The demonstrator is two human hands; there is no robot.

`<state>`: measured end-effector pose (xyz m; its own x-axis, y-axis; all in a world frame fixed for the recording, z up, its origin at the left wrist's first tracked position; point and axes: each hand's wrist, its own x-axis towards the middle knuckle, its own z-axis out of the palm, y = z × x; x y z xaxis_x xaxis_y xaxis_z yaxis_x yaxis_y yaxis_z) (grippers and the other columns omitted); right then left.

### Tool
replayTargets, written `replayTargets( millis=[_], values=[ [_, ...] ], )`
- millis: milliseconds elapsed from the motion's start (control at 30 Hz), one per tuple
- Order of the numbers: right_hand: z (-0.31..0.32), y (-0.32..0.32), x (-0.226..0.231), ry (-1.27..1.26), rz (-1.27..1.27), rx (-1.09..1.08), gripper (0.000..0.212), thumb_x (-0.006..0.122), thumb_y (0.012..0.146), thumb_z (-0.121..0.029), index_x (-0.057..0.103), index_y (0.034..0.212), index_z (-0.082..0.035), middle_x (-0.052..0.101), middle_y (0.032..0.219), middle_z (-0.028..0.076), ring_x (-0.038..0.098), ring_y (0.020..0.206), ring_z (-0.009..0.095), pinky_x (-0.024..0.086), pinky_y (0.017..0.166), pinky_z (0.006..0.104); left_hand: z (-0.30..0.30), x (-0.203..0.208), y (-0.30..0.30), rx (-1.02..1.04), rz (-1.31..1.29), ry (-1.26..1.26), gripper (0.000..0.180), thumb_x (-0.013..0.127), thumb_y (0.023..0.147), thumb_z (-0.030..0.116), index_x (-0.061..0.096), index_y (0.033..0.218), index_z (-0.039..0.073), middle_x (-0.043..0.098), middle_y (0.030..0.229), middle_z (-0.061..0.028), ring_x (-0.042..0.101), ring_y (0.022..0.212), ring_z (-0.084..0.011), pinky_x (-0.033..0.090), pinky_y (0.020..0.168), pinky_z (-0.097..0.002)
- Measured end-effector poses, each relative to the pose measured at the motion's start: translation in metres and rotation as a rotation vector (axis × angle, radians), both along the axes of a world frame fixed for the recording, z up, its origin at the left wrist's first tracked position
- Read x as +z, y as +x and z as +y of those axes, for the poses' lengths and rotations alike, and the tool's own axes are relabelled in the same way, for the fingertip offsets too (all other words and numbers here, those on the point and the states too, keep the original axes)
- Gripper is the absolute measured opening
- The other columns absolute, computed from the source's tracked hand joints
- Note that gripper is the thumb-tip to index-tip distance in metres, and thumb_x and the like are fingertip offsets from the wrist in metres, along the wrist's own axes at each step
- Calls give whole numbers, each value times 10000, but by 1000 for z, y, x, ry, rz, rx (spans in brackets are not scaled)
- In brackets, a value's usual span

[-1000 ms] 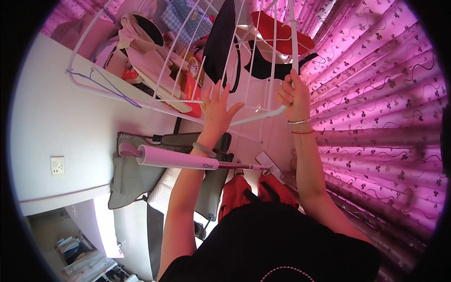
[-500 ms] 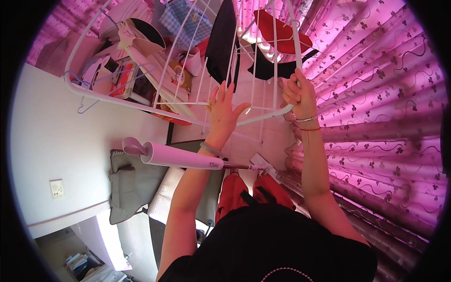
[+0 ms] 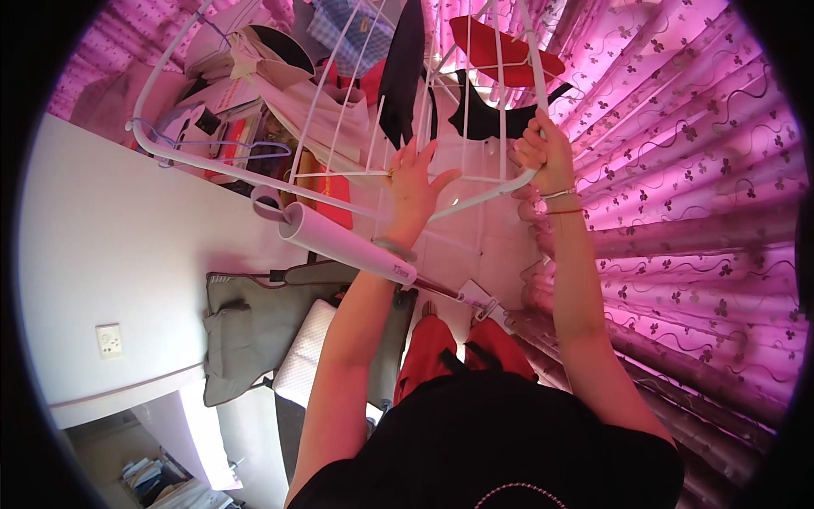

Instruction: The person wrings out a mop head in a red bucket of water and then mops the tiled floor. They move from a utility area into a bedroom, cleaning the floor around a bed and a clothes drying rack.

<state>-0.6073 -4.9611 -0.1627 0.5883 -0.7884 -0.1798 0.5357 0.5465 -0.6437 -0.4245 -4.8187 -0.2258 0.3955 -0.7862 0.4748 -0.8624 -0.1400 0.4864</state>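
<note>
A white wire drying rack (image 3: 339, 204) is tilted in front of me. My right hand (image 3: 547, 154) is closed round the tube at its right corner. My left hand (image 3: 415, 188) holds nothing; its fingers are stretched out and apart by the rack's near bars, just below a hanging dark garment (image 3: 400, 81). Across my left forearm lies a pale pink long-handled tool (image 3: 348, 244) with a thick sleeve, a loop at its end and a thin rod leading down to a flat white head (image 3: 476, 297) near my feet.
A red cloth (image 3: 500, 55) and a black garment (image 3: 492, 119) hang at the far right, by pink curtains (image 3: 695, 170). Far left, a lilac hanger (image 3: 254, 153) hangs before piled belongings. A grey folded chair or mat (image 3: 246, 339) stands by the left wall.
The tool's looped end has swung up, away from me, and now nears the rack's lower tube. Both hands have shifted slightly farther off; the right keeps its grip on the rack.
</note>
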Motion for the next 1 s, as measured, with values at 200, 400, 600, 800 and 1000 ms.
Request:
replayTargets(
  millis=[200,400,600,800,1000],
  values=[
    [3,13,5,-31,-17,-12,305,519,954,-312,442,749,-99,246,485,-76,231,368,43,168,347,210,0,7,13,-24,53,33,596,739,747,416,574,1233,113,467,1343,-172,417,1203,-367,321,996,-461],
    [14,5,-7,-64,107,-147,669,402,928,-579,527,1149,40,592,732,80,594,662,179,508,654,279,14,8,14,33,-28,-24,519,709,792,382,586,1213,106,440,1360,-200,403,1240,-358,305,1028,-462],
    [117,-64,-160,-786,831,-154,227,478,885,-162,622,991,-22,641,987,131,637,866,227,506,778,336,35,39,12,60,115,-274,378,645,855,333,621,1164,116,441,1345,-164,353,1269,-355,294,1024,-473],
    [261,-58,-191,-1125,742,419,226,526,736,-10,615,939,-56,611,933,159,607,838,333,489,737,400,53,67,-28,-36,296,-236,288,603,893,224,631,1155,109,466,1353,-154,479,1174,-305,396,950,-355],
    [280,-57,-207,-954,864,481,167,634,760,-154,522,726,-35,569,670,176,563,647,383,441,567,405,91,96,-47,-438,1309,-143,440,522,924,435,588,1205,103,587,1107,-153,583,912,-267,468,749,-296]
  ],
)
